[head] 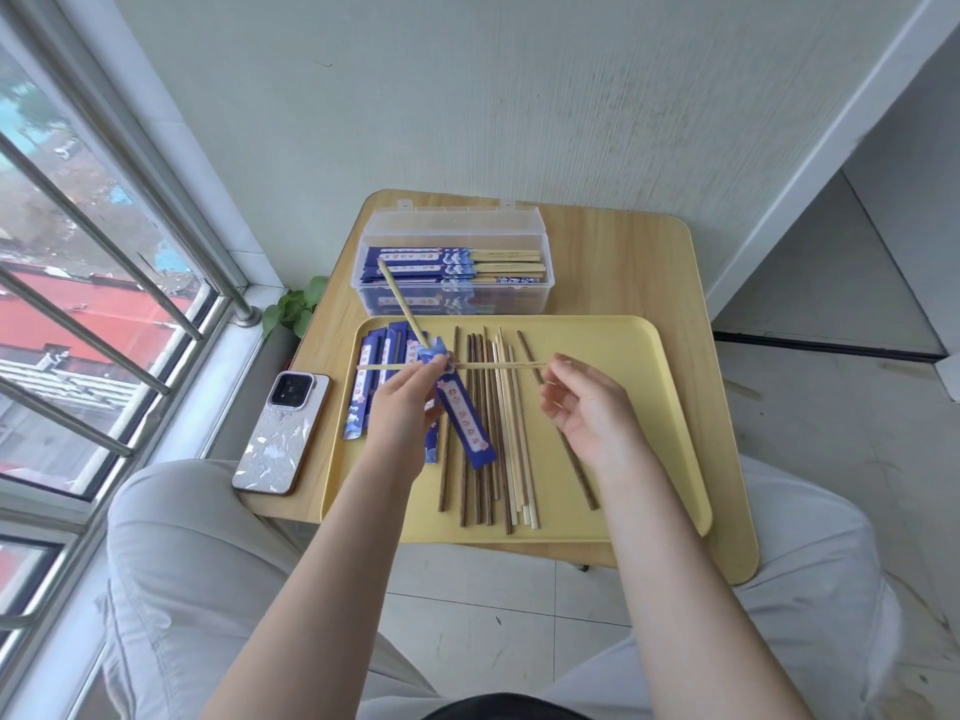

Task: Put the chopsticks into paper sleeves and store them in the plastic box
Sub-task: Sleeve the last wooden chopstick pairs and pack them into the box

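I am watching the left hand (402, 407) gripping a blue paper sleeve (464, 418) above the yellow tray (623, 356), with one light chopstick (402, 298) sticking out of its top toward the clear plastic box (452, 262). The right hand (587, 407) is pinching a second light chopstick (493, 365) lying crosswise, its far end meeting the sleeve's mouth. Loose dark and light chopsticks (488, 459) are lying on the tray beside spare sleeves (371, 387). Filled sleeves (415, 265) are sitting in the box on the wooden surface (623, 262).
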